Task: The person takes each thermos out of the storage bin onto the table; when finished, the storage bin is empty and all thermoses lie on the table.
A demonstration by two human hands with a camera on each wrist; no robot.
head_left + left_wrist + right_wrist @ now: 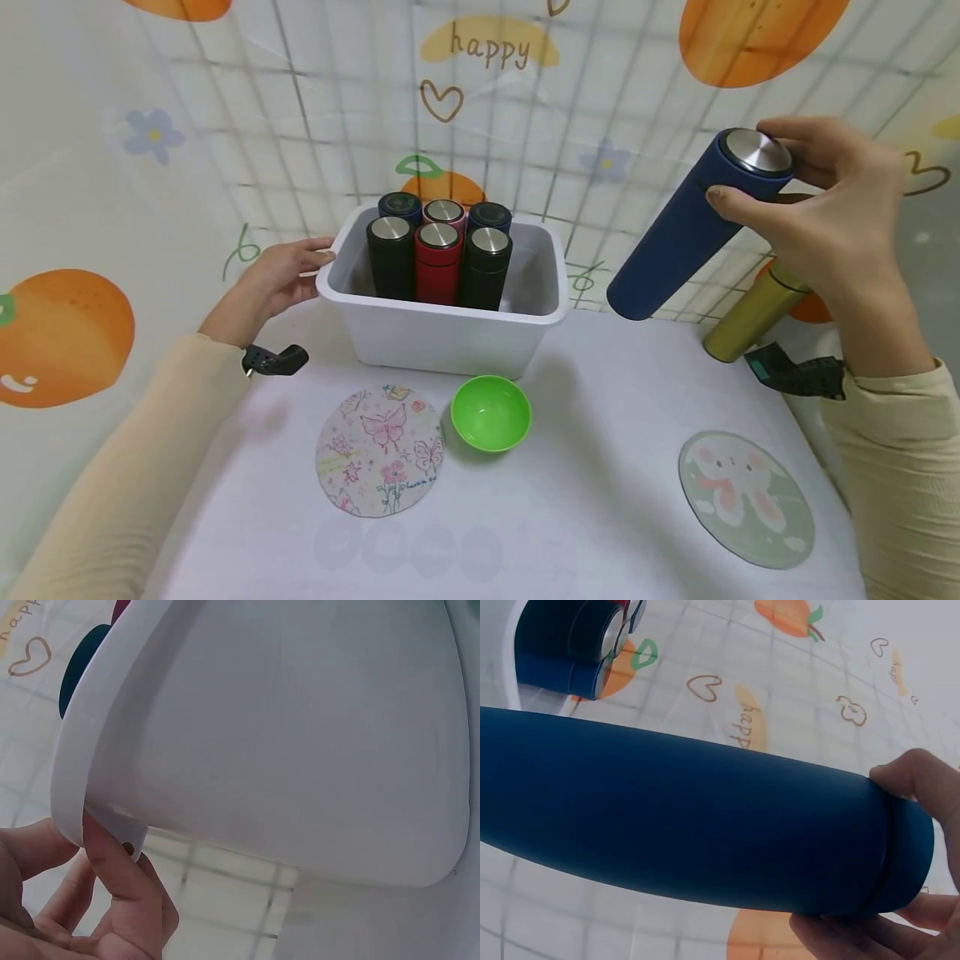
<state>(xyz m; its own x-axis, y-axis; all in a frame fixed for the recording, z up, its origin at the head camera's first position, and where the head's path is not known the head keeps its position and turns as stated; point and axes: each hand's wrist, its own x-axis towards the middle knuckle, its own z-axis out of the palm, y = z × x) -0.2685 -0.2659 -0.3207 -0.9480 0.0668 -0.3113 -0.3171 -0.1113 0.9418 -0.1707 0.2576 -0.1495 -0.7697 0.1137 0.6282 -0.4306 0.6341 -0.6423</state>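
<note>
My right hand [840,196] grips a dark blue thermos [675,229] around its lid end, thumb on one side and fingers on the other. The thermos hangs tilted in the air, its base pointing down and left. In the right wrist view the blue thermos [690,817] spans most of the frame. My left hand [277,279] pinches the left rim of a white plastic bin [442,342], also seen in the left wrist view with the hand [112,892] at its rim. Several thermoses stand upright in the bin, including a red thermos [438,271] between two black ones.
A gold thermos [750,321] leans at the back right, partly behind my right wrist. A green bowl [491,414] and a round butterfly mat [378,467] lie before the bin. At the right is a round rabbit mat [746,500]. A patterned curtain [487,125] hangs behind the bin.
</note>
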